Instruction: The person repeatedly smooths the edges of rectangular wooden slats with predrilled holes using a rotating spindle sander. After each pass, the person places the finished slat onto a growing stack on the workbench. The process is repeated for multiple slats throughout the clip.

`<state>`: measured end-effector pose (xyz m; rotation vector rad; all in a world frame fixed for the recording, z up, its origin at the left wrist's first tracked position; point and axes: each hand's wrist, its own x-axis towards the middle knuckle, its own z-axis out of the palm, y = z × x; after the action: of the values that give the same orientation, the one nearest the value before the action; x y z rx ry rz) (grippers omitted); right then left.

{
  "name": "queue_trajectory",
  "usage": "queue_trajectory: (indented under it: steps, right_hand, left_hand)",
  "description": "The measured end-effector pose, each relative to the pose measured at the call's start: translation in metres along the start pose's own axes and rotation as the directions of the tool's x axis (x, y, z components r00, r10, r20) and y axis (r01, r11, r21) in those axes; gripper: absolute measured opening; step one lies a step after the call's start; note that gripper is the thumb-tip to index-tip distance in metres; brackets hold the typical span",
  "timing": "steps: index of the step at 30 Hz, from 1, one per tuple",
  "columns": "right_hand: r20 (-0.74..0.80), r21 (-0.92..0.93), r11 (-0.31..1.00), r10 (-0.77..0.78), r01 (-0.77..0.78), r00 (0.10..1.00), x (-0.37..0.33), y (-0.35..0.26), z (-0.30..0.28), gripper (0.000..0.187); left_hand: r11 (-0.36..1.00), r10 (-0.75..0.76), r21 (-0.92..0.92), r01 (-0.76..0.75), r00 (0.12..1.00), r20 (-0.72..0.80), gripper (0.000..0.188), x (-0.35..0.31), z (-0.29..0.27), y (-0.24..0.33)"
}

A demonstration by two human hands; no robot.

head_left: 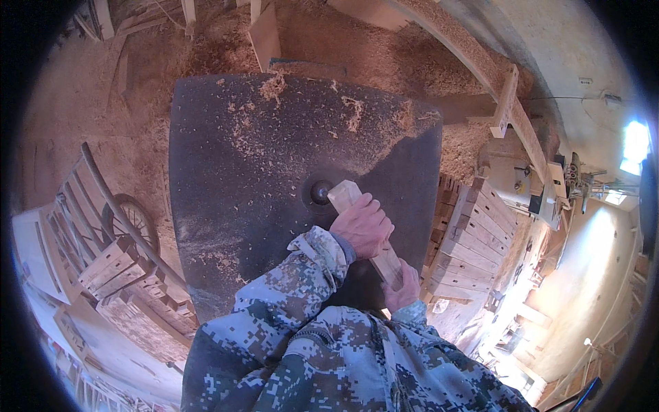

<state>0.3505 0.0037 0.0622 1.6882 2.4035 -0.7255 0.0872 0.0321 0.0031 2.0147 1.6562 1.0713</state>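
Observation:
A squared length of pale wood (344, 193) lies slantwise over a dark metal machine table (226, 172). Its far end sits close to a round dark spindle (320, 192) in the tabletop; whether the two touch, I cannot tell. My left hand (364, 225) wraps over the wood behind that far end. Lower down, my right hand (403, 288) grips the near end, its fingers partly hidden by the wood. Shavings (272, 86) and sawdust are scattered across the tabletop, mostly on its far half.
To the right stands a stack of slotted wooden pieces (473, 240). More cut wood (117, 268) is piled at the left, beside a cart frame (103, 185) with a spoked wheel (130, 221). Shavings cover the floor beyond the table, and a long beam (473, 65) crosses the far right.

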Motion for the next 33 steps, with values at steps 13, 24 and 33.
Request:
queue_trajectory:
  steps: [13, 24, 33]
  right_hand:
    - [0.021, 0.043, 0.985, -0.167, 0.166, 0.986, -0.007, 0.001, 0.000, 0.079]
    - [0.103, -0.040, 0.995, -0.089, 0.093, 0.991, 0.005, 0.042, -0.029, 0.092]
    - [-0.038, -0.010, 1.000, -0.023, 0.023, 0.999, 0.007, 0.007, -0.005, 0.076]
  left_hand:
    - [0.999, -0.037, -0.004, 0.037, 0.999, -0.008, 0.015, -0.029, -0.021, 0.010]
    - [1.000, -0.025, -0.008, 0.025, 1.000, 0.010, 0.018, 0.004, -0.003, 0.020]
    - [0.999, 0.001, 0.036, 0.001, 0.998, -0.059, 0.019, 0.004, 0.006, 0.005]
